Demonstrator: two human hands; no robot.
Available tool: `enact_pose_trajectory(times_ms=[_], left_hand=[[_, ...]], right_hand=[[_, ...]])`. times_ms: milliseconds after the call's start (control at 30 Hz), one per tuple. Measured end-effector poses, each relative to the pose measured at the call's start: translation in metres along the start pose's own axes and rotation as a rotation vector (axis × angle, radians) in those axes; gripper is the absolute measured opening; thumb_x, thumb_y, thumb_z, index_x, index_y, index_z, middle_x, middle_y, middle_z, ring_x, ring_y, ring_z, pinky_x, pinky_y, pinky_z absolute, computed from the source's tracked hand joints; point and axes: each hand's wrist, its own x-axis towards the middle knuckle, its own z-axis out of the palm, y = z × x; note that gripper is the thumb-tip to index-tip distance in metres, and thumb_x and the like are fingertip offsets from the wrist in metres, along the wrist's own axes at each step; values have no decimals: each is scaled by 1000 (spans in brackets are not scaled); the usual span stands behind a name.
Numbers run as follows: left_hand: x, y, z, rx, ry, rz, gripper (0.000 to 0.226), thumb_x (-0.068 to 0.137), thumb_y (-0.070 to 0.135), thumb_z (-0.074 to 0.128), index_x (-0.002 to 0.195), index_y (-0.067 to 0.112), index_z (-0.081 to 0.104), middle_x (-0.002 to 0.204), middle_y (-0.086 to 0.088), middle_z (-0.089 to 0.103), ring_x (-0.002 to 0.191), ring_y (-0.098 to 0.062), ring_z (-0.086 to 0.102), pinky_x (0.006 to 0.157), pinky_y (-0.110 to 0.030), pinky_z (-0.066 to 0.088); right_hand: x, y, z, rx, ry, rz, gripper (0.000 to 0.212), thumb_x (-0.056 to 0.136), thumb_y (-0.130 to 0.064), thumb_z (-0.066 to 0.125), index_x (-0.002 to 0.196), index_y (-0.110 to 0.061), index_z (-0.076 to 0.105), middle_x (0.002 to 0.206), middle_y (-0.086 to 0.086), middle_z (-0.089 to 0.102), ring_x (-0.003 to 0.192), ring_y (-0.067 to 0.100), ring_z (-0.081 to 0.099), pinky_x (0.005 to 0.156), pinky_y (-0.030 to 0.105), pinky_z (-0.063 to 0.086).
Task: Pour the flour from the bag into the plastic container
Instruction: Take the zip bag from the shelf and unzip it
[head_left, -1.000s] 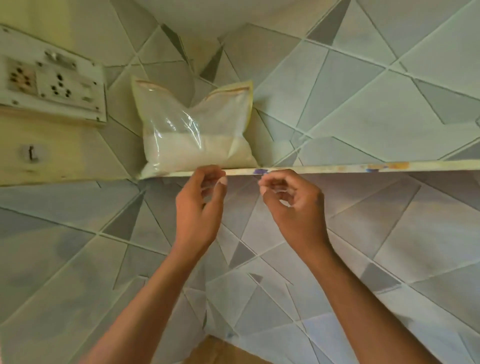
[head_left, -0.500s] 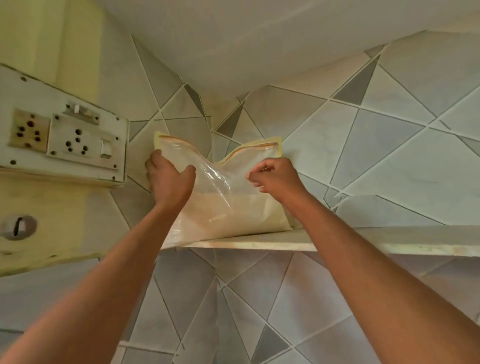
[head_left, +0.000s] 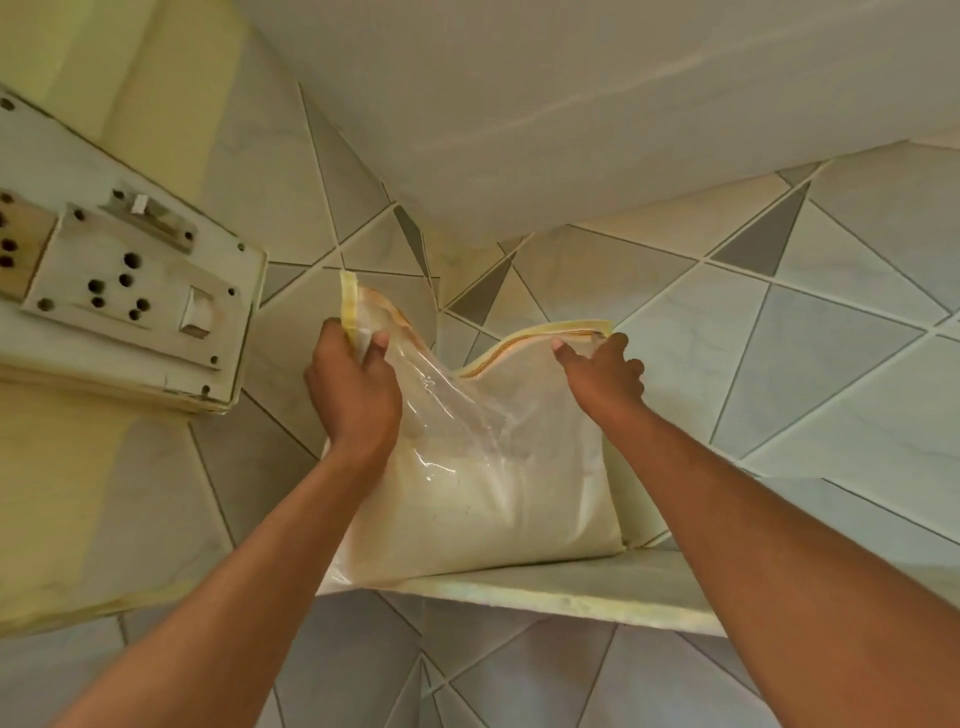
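- The bag (head_left: 483, 499) is clear plastic with a yellowish zip strip along its top edge.
- Flour (head_left: 498, 514), off-white, fills its lower half; the upper half is empty, creased film.
- It stands upright on a shelf (head_left: 582, 592) in a tiled corner.
- Its top corners, at 11 and 1 o'clock, are each pinched by a hand.
- The top edge sags in a dip between them.

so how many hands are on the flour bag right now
2. The left hand grips the bag at its upper left corner by the yellow strip. The right hand pinches the top edge at the upper right. The bag rests on the shelf.
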Motion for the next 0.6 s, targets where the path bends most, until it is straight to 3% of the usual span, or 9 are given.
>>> enact_pose_trajectory(times_ms=[100, 233, 333, 400, 433, 533, 600], left_hand=[[-10, 11, -7, -83, 23, 77, 24, 100, 20, 62, 83, 9, 49, 67, 9, 44, 59, -5, 40, 61, -30, 40], [-20, 25, -20, -167, 29, 151, 24, 101, 17, 60, 81, 10, 47, 65, 12, 40, 56, 2, 41, 53, -15, 32], [-22, 35, -29, -185, 49, 184, 23, 101, 16, 59, 81, 9, 49, 65, 12, 40, 57, 1, 41, 55, -14, 32], [-20, 41, -35, -189, 73, 197, 23, 101, 15, 59, 81, 8, 49, 65, 12, 40, 58, 1, 40, 56, -15, 32], [-18, 44, -39, -186, 85, 207, 23, 101, 14, 59, 81, 8, 49, 65, 12, 40, 58, 0, 40, 56, -16, 32], [-13, 58, -55, -160, 125, 253, 19, 100, 13, 58, 83, 7, 51, 66, 13, 43, 60, -1, 41, 58, -16, 32], [-8, 69, -69, -146, 167, 261, 16, 100, 10, 56, 85, 4, 53, 67, 15, 44, 61, 2, 43, 58, -13, 32]], right_hand=[[8, -8, -3, 152, 35, 92, 80, 91, -56, 63, 146, -20, 18, 149, 22, 27, 132, 43, 40, 104, 49, 40], [13, -15, -10, 500, 19, 114, 65, 95, -45, 63, 137, -19, 22, 132, 14, 43, 114, 33, 50, 97, 47, 44], [14, -10, -20, 561, -70, 129, 44, 100, -30, 58, 138, -18, 39, 125, 11, 57, 109, 29, 59, 98, 53, 52], [13, -8, -29, 568, -71, 87, 19, 99, -11, 56, 116, -15, 64, 114, 13, 69, 96, 27, 66, 90, 52, 58], [10, -9, -35, 581, -70, 71, 18, 98, -3, 56, 105, -13, 69, 108, 14, 71, 91, 26, 67, 87, 52, 59], [1, -19, -49, 602, -58, 0, 15, 95, 3, 60, 94, -8, 71, 101, 15, 71, 90, 29, 66, 88, 54, 58], [-10, -34, -55, 616, -50, -54, 18, 95, 1, 62, 83, -9, 71, 91, 15, 66, 83, 27, 60, 78, 46, 56]])
